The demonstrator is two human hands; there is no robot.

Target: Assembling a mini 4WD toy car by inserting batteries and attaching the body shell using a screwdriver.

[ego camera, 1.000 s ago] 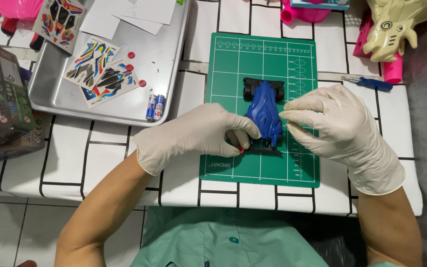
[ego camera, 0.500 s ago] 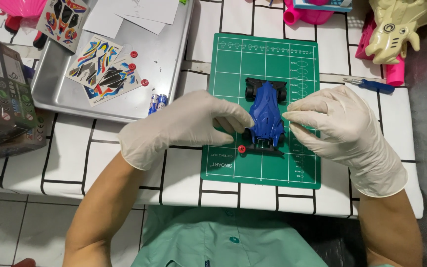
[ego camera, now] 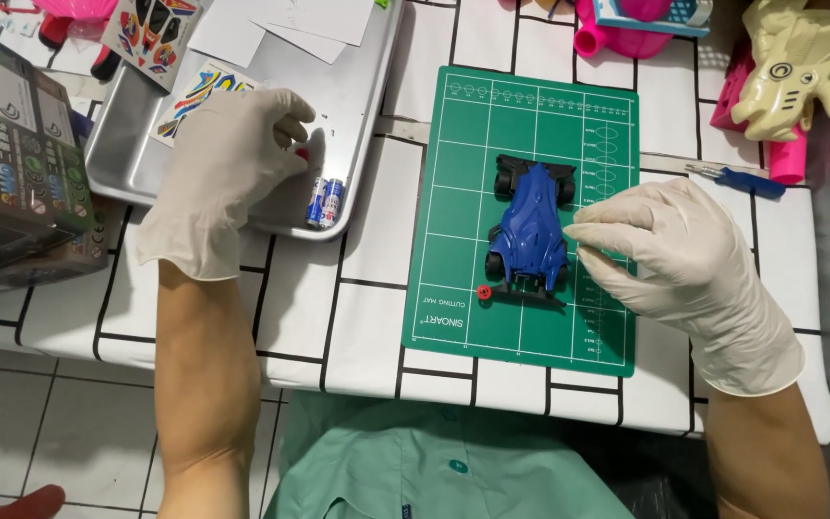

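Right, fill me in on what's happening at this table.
A person in white gloves is working on a small blue toy car that sits on a green cutting mat. The right hand rests at the car's side, fingertips touching its body. The left hand is over in the metal tray, fingers pinched around something small and red, close to two batteries and sticker sheets. A small red piece sits by the car's near corner.

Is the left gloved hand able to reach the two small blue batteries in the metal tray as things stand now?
Probably yes. The left gloved hand hovers over the metal tray, and the two small blue batteries lie uncovered just beside its fingers, near the tray's front edge. Nothing stands between them.
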